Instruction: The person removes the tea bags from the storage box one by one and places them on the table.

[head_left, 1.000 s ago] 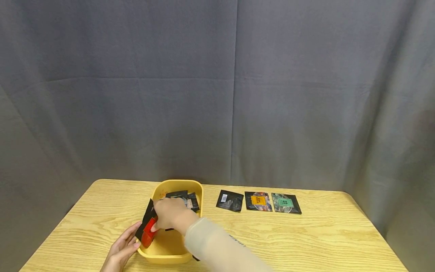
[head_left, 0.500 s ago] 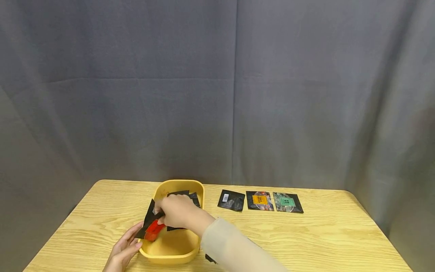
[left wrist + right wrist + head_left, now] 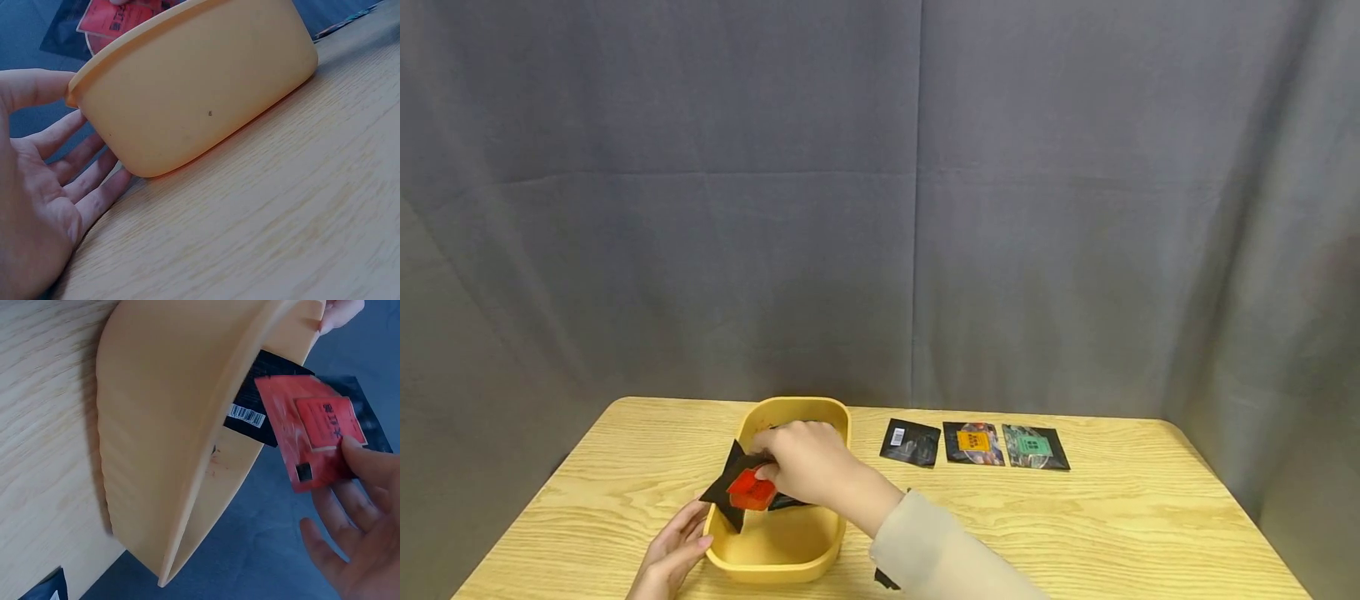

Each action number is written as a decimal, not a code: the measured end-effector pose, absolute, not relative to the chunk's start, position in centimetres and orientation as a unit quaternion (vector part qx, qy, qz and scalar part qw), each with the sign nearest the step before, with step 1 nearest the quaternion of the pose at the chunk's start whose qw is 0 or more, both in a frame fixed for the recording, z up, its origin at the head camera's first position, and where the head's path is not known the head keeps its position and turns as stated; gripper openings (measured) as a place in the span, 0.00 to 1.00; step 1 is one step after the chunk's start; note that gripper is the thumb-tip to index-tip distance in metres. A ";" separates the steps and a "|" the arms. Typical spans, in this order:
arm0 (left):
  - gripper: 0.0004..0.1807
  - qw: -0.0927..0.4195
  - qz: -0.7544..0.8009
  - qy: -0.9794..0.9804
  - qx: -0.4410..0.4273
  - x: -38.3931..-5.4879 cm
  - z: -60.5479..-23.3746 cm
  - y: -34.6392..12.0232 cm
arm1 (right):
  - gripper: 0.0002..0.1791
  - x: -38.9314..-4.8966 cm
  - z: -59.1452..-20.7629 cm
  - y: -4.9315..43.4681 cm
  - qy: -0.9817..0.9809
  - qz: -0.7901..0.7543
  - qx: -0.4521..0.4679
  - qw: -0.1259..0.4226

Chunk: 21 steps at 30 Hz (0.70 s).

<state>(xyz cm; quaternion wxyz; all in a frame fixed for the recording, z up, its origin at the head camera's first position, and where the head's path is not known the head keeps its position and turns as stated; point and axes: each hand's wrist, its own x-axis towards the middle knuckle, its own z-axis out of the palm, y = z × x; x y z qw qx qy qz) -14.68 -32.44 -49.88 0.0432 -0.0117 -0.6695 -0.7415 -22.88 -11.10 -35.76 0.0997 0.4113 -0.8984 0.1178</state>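
My right hand [image 3: 808,462] is over a yellow plastic tub [image 3: 767,573]. Between its thumb and fingers it pinches a red-and-black sachet [image 3: 284,425], whose red label [image 3: 751,490] faces up in the head view. Behind that, a black sachet [image 3: 247,415] with a barcode leans inside the tub's wall. Deeper in the tub, another dark packet [image 3: 786,502] shows partly, mostly hidden by the right hand. My left hand [image 3: 672,554] rests against the tub's near left corner, thumb at the rim and fairly straight fingers along the outer wall [image 3: 125,144].
To the tub's right lie three flat sachets: one black with a barcode [image 3: 912,442], one with an orange label [image 3: 973,443], one with a green label [image 3: 1036,447]. A dark packet corner [image 3: 886,578] shows beneath the right sleeve [image 3: 955,558]. A grey curtain [image 3: 880,250] hangs behind the table [image 3: 1097,517].
My right hand has moved rightward with the red-and-black sachet, drawing it away from the tub's left rim and turning its label up. The left hand stays at the tub's corner.
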 end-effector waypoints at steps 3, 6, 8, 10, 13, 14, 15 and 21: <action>0.22 0.047 -0.755 -0.653 -0.044 -14.8 -50.2 -32.6 | 0.05 -22.6 -35.7 -10.5 -0.889 0.139 0.423 0.111; 0.26 0.043 -0.769 -0.630 -0.101 -14.9 -50.4 -32.8 | 0.04 -22.3 -35.8 -9.8 -0.880 0.155 0.430 0.129; 0.29 0.042 -0.770 -0.623 -0.129 -15.0 -50.5 -32.9 | 0.03 -22.2 -35.9 -9.3 -0.875 0.162 0.432 0.146; 0.29 0.043 -0.768 -0.624 -0.134 -15.0 -50.4 -32.9 | 0.03 -22.0 -35.8 -8.8 -0.873 0.169 0.430 0.157; 0.26 0.051 -0.762 -0.635 -0.117 -15.0 -50.3 -32.7 | 0.04 -21.7 -35.4 -7.7 -0.871 0.194 0.424 0.152; 0.25 0.052 -0.760 -0.638 -0.111 -15.0 -50.2 -32.6 | 0.04 -21.6 -35.3 -7.3 -0.872 0.207 0.419 0.147; 0.24 0.051 -0.759 -0.640 -0.104 -15.0 -50.2 -32.5 | 0.05 -21.5 -35.1 -6.9 -0.871 0.222 0.414 0.140; 0.24 0.051 -0.752 -0.652 -0.079 -14.9 -49.9 -32.4 | 0.05 -21.0 -33.9 -4.2 -0.859 0.293 0.395 0.141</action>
